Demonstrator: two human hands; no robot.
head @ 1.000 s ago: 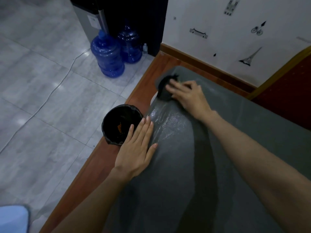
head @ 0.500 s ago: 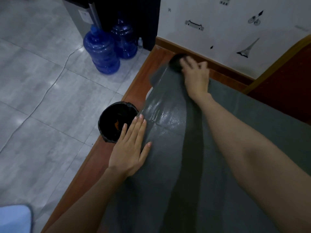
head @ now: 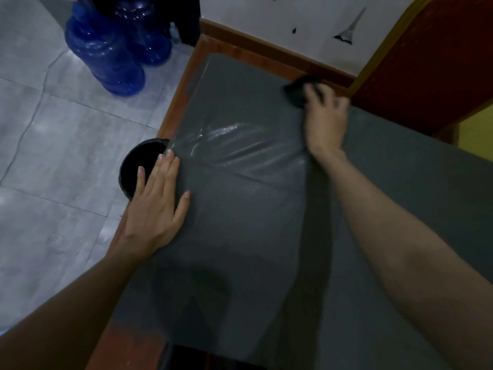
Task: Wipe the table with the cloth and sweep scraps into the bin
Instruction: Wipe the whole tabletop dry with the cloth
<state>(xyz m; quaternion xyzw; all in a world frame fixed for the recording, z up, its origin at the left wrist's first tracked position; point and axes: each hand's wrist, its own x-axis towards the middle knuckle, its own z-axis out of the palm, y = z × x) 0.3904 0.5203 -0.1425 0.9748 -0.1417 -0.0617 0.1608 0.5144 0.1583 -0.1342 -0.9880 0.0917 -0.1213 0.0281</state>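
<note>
While pressed under right hand (head: 324, 121), dark crumpled cloth (head: 297, 92), blurred

The floor (head: 53, 145) filled the left of the frame, laid in large grey marbled tiles with thin dark joints. Two blue translucent water jugs (head: 106, 57) stood on it at upper left, against a dark unit (head: 190, 20) at the top edge. A white wall (head: 306, 20) with small black decals ran across the top, edged below by a brown wooden skirting (head: 266, 50). A dark red panel (head: 432, 57) with yellow trim occupied the upper right. Lighting was dim.
</note>
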